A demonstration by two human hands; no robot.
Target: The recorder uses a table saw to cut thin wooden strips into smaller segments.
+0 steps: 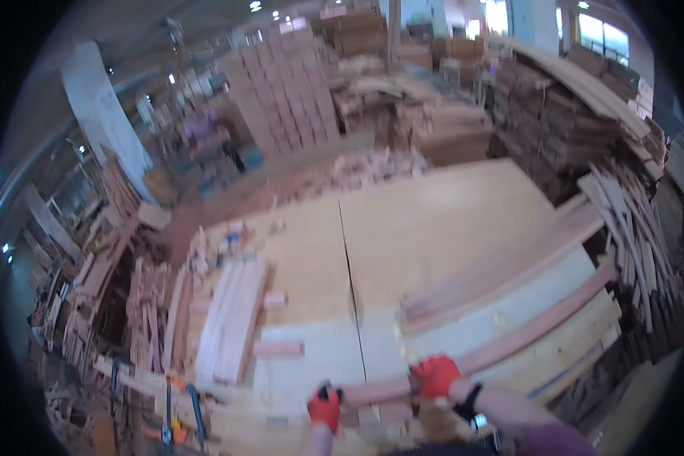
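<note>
Two pale panels [304,239]: in the head view they made one broad work surface, split by a dark seam [349,270] running away from the person; the near part looked whiter than the far part.
Room: tall stacked timber [285,91] stood beyond the far edge, a white column [106,114] rose at left, and bright windows [604,38] showed at upper right; much of the background was blurred.
Reddish strip: the long piece [376,391] lay along the near side, crossing in front of the seam's near end, and appeared to run on past the right hand toward the right edge.
Left hand: in a red glove [324,409], it was curled around the strip's left end.
Right hand: also gloved in red [435,377], it was closed over the strip farther right, its fingertips blurred.
Left side: pale boards [232,319] lay across short crosspieces [277,349], and clamps [196,410] sat at the near left edge.
Right side: brown planks [501,273] lay slantwise just beyond the strip; a heap of thin sticks [631,235] bordered the corner.
Open span: bare panel stretched between boards and planks, widening toward the far edge, while the near edge was crowded with wood.
</note>
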